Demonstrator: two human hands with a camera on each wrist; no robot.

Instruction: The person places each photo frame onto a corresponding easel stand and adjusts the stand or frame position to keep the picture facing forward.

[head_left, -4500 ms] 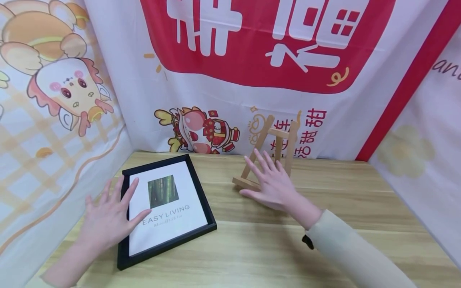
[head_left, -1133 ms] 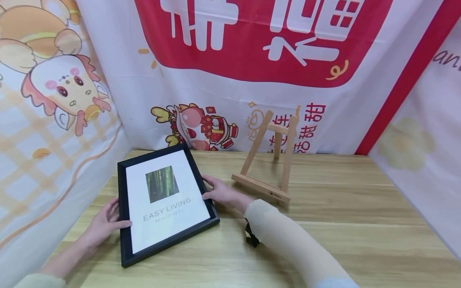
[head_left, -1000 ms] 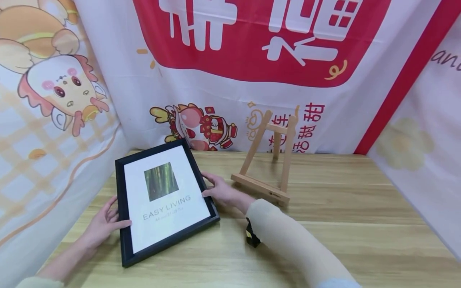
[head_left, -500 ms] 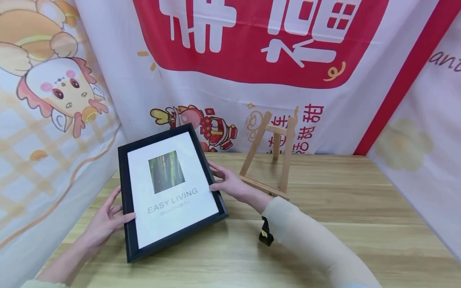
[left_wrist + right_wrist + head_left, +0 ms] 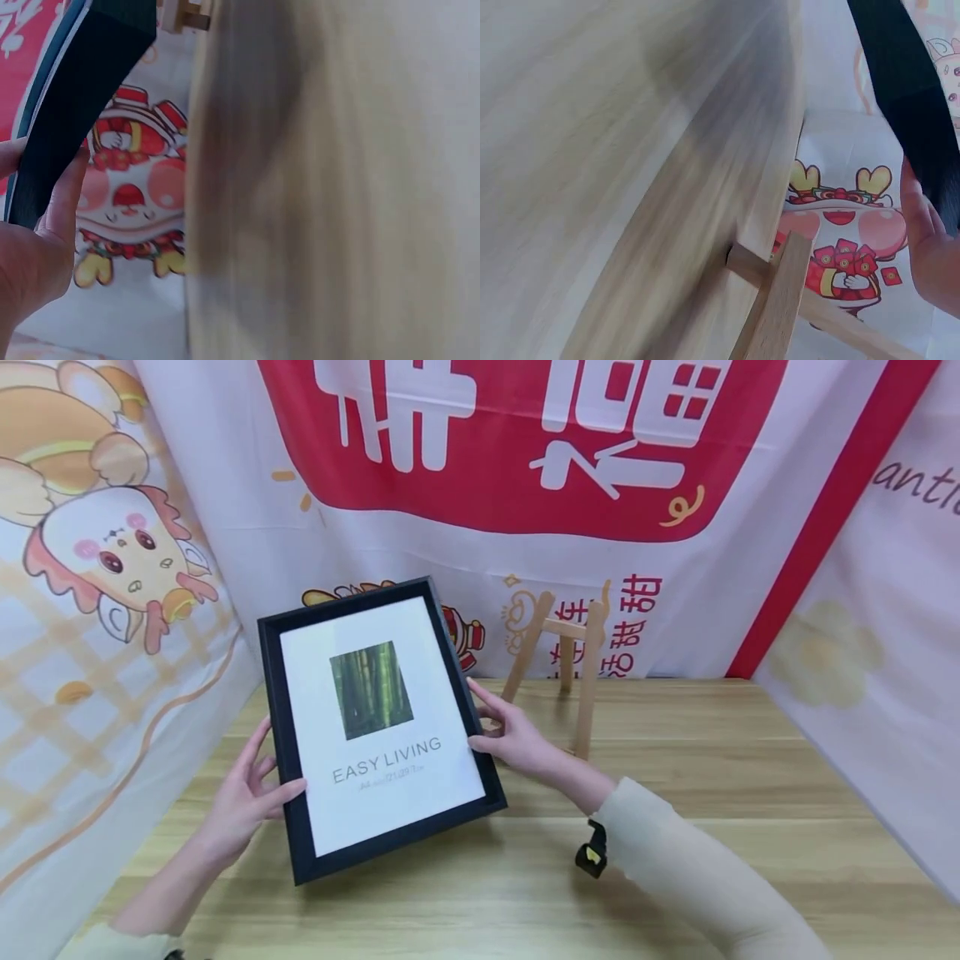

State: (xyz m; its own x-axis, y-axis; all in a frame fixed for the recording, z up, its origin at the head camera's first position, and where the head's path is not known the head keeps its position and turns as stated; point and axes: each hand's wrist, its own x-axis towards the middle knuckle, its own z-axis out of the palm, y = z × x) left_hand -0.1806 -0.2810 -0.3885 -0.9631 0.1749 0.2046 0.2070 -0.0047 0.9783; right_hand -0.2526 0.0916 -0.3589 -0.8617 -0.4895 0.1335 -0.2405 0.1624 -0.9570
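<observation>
A black picture frame (image 5: 382,727) with a white insert reading EASY LIVING and a bamboo photo is held up off the table, its top tipped back. My left hand (image 5: 243,793) grips its left edge, thumb on the front and fingers behind. On the opposite edge my right hand (image 5: 517,739) holds it the same way. In the left wrist view the dark side of the picture frame (image 5: 67,97) sits between thumb and fingers. A small wooden easel (image 5: 590,681) stands just behind my right hand, its lower ledge mostly hidden by the hand and frame.
The wood-grain table (image 5: 675,827) reaches back to a white and red printed cloth (image 5: 360,552). Printed cloth walls stand at the left (image 5: 112,693) and right (image 5: 862,635). A black strap device (image 5: 592,852) hangs at my right wrist.
Both hands went from hovering open, the right one near the easel, to gripping the picture frame's sides. The frame has since risen off the table, tilted more upright and shifted right toward the easel.
</observation>
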